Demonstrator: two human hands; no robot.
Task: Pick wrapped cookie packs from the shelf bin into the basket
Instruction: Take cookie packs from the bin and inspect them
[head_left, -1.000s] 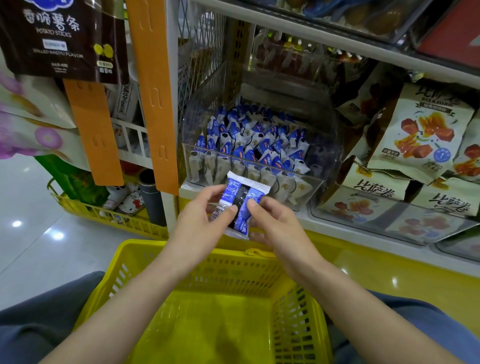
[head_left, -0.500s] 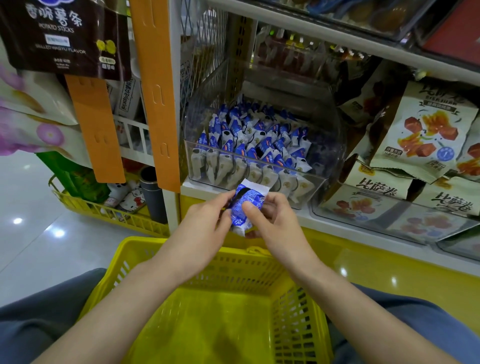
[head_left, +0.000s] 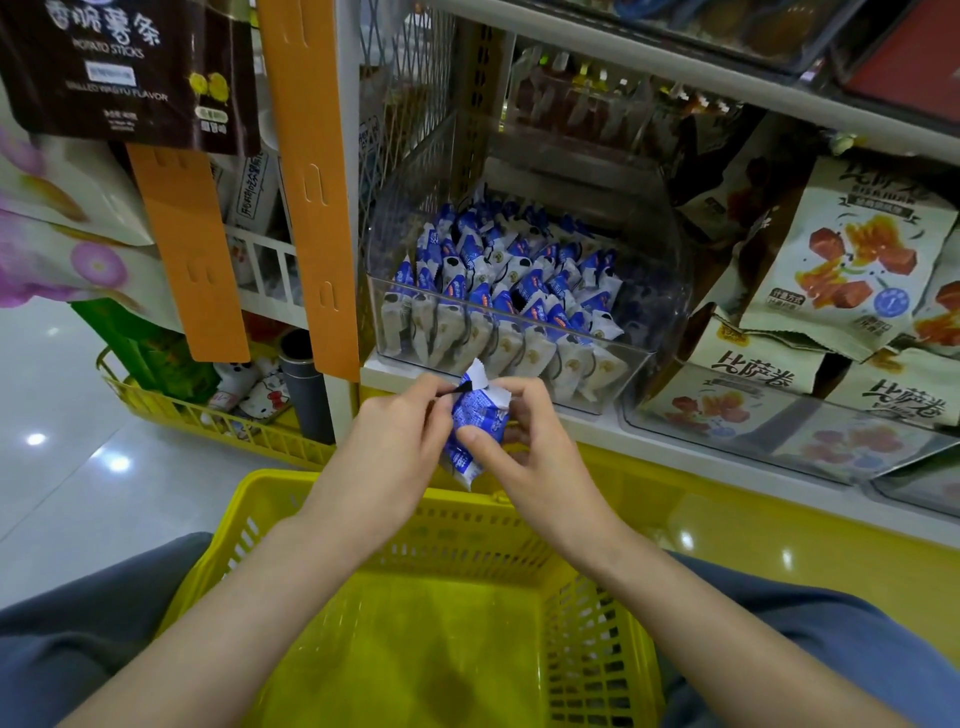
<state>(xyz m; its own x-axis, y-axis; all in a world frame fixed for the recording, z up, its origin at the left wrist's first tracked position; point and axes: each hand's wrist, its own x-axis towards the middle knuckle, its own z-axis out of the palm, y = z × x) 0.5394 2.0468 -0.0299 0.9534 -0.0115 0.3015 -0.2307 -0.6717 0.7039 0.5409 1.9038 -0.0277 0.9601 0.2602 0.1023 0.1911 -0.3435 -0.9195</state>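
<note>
The basket (head_left: 244, 525) shows no packs in the part in view. Just above its far rim, the left hand (head_left: 384, 447) and right hand (head_left: 540, 457) both pinch one pack (head_left: 475, 421). Over the last second it has sunk from in front of the bin and turned from face-up to bunched on edge, so I judge the drop is close. Beyond, the bin (head_left: 660, 291) stays well stocked.

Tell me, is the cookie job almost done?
Barely started. The basket floor that shows holds no packs. Both the left hand and right hand pinch one blue cookie pack above the basket's far rim. Left: drop it in, then pick more from the clear bin, which is full of packs.
</note>
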